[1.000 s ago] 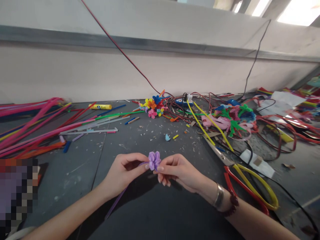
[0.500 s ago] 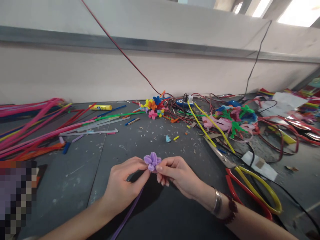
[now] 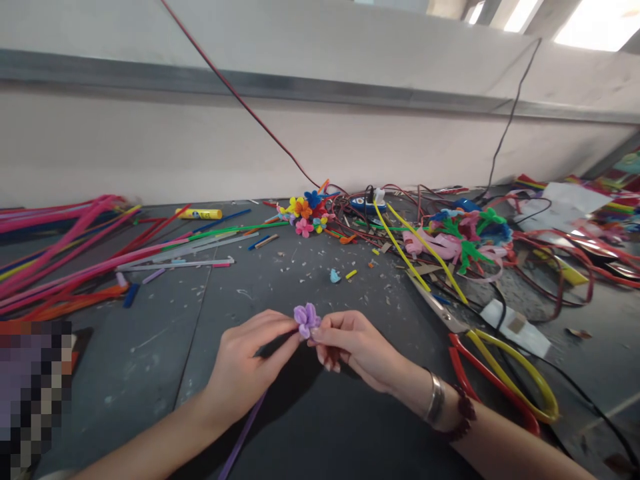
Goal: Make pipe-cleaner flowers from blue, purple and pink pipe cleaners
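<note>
Purple pipe-cleaner flower (image 3: 307,320) held over the dark workbench (image 3: 140,373), between left hand (image 3: 247,367) and right hand (image 3: 357,350). Fingertips of both hands pinched together on it; purple stem (image 3: 241,437) trails down. Red-and-yellow-handled scissors (image 3: 493,380) lie near the right hand.

A lilac pipe-cleaner flower (image 3: 307,320) with rounded, fuzzy petals is pinched between the left hand (image 3: 250,363) and right hand (image 3: 355,347), above the table. Its purple chenille stem (image 3: 243,433) slants down from behind the left hand toward the bottom of the view.
</note>
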`<state>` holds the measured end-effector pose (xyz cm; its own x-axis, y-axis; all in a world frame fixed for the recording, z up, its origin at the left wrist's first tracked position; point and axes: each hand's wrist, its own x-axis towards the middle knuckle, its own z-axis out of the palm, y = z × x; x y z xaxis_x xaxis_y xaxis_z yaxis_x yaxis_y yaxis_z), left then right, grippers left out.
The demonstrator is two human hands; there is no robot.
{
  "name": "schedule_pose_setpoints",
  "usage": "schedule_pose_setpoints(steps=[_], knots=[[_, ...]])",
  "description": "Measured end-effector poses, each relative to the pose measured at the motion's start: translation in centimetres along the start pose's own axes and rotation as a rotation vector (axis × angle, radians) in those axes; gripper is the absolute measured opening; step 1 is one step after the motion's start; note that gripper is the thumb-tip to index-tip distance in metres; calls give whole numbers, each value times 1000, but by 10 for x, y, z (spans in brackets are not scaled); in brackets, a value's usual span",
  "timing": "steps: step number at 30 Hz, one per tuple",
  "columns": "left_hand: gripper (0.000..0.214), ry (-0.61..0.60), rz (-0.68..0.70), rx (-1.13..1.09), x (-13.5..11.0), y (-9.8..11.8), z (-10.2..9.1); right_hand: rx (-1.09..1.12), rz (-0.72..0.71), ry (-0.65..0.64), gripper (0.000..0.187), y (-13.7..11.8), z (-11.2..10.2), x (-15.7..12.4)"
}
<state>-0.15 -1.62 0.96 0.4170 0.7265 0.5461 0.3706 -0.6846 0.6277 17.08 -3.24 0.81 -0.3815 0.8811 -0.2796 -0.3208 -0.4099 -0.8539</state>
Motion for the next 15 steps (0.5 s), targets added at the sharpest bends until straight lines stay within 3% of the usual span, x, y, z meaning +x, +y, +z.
schedule_pose_setpoints(steps=[11, 15], knots=[[8, 78, 1, 30, 2, 0, 0, 35, -12, -17, 19, 1, -2, -1], [5, 35, -57, -23, 2, 4, 0, -64, -77, 37, 24, 1, 0, -2]])
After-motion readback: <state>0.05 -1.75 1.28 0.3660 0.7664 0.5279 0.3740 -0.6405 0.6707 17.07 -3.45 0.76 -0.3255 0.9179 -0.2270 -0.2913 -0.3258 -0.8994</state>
